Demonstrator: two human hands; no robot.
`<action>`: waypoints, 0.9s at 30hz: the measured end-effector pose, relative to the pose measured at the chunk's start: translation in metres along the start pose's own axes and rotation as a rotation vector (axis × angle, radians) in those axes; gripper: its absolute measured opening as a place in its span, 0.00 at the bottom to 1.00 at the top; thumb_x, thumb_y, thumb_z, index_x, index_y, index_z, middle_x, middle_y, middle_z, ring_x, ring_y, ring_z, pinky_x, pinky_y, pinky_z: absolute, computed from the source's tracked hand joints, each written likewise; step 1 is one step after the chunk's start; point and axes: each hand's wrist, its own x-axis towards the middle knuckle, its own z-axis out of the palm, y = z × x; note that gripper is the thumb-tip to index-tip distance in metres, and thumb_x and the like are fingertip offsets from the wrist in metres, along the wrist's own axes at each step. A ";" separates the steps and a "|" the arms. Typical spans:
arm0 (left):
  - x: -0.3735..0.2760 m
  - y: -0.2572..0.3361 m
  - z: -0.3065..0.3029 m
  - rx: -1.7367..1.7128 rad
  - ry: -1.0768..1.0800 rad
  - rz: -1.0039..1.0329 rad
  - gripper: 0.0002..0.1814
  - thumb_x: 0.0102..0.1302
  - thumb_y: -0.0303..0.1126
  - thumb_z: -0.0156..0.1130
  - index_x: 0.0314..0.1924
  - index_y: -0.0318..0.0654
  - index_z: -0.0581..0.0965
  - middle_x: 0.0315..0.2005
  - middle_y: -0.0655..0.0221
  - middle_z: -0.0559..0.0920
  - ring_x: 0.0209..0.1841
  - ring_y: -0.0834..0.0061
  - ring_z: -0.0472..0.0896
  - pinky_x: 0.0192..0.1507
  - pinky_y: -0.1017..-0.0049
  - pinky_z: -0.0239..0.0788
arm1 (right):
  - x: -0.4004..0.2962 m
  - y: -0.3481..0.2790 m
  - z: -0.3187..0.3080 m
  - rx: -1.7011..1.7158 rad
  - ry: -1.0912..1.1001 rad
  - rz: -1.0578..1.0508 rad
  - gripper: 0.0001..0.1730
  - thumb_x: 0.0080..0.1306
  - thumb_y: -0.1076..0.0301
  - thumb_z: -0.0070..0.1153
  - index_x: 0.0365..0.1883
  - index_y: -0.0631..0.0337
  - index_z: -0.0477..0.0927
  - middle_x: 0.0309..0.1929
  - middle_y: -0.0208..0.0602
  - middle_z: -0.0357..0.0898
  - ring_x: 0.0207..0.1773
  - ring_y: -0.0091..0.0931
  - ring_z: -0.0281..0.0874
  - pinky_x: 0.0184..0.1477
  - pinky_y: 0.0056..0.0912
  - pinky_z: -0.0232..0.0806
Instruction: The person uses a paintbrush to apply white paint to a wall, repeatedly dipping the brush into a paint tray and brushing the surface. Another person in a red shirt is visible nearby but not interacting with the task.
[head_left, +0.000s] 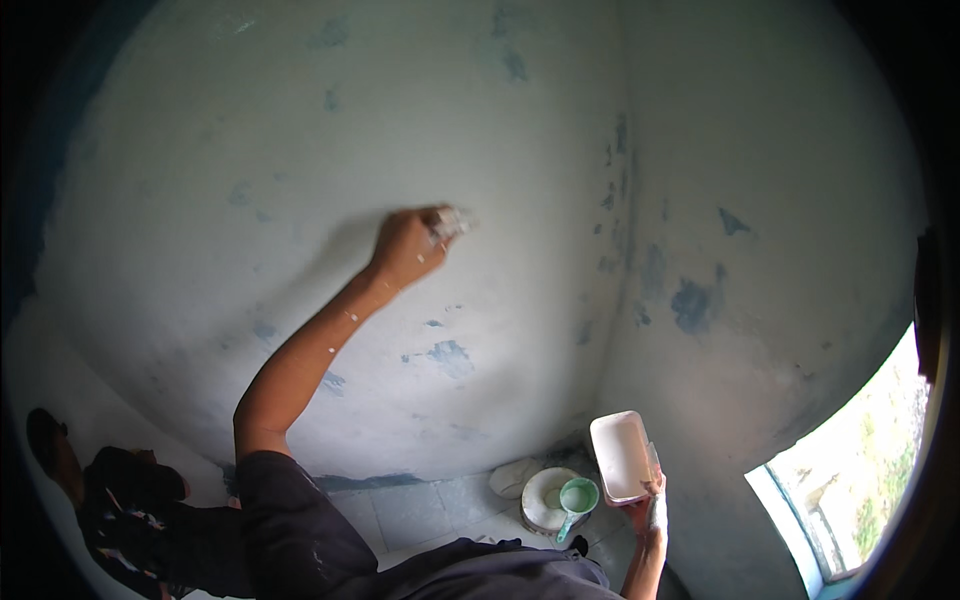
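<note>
My left hand (411, 244) is raised against the pale plastered wall (525, 247), its fingers closed on a whitish, smeared thing that is blurred; its kind cannot be told. White flecks mark the wrist and forearm. At the lower right, my right hand (654, 504) holds a white rectangular plastic tub (621, 454) by its lower end. The tub is tilted with its mouth facing up, its inside whitish. A thin flat piece, perhaps a scraper blade, shows at the tub's right edge by the fingers.
A green plastic dipper (578, 496) rests on a round white-smeared bucket or lid (536, 500) on the tiled floor (412, 514), beside a pale bag-like bundle (513, 478). Another person (142, 510) is at the lower left. A bright window opening (847, 480) is at the right. Bluish patches mark both walls.
</note>
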 end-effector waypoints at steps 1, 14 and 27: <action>0.013 -0.013 -0.015 0.093 0.128 0.039 0.16 0.59 0.27 0.71 0.48 0.39 0.84 0.43 0.57 0.88 0.44 0.54 0.87 0.47 0.66 0.80 | 0.002 0.002 -0.003 -0.010 0.006 0.004 0.44 0.59 0.58 0.55 0.75 0.48 0.56 0.67 0.48 0.66 0.63 0.47 0.74 0.51 0.68 0.77; -0.038 -0.029 0.032 0.788 0.099 0.497 0.17 0.61 0.27 0.63 0.51 0.35 0.83 0.54 0.50 0.82 0.56 0.52 0.84 0.50 0.65 0.83 | 0.014 0.012 -0.025 -0.044 0.026 0.010 0.46 0.59 0.55 0.58 0.76 0.48 0.56 0.66 0.47 0.67 0.62 0.46 0.74 0.51 0.66 0.77; -0.011 -0.002 -0.006 -0.017 0.042 0.068 0.17 0.61 0.23 0.69 0.51 0.36 0.84 0.47 0.56 0.87 0.48 0.54 0.87 0.52 0.66 0.81 | 0.011 0.005 -0.015 -0.042 0.019 0.047 0.45 0.60 0.56 0.58 0.75 0.49 0.57 0.66 0.45 0.67 0.61 0.45 0.74 0.50 0.62 0.76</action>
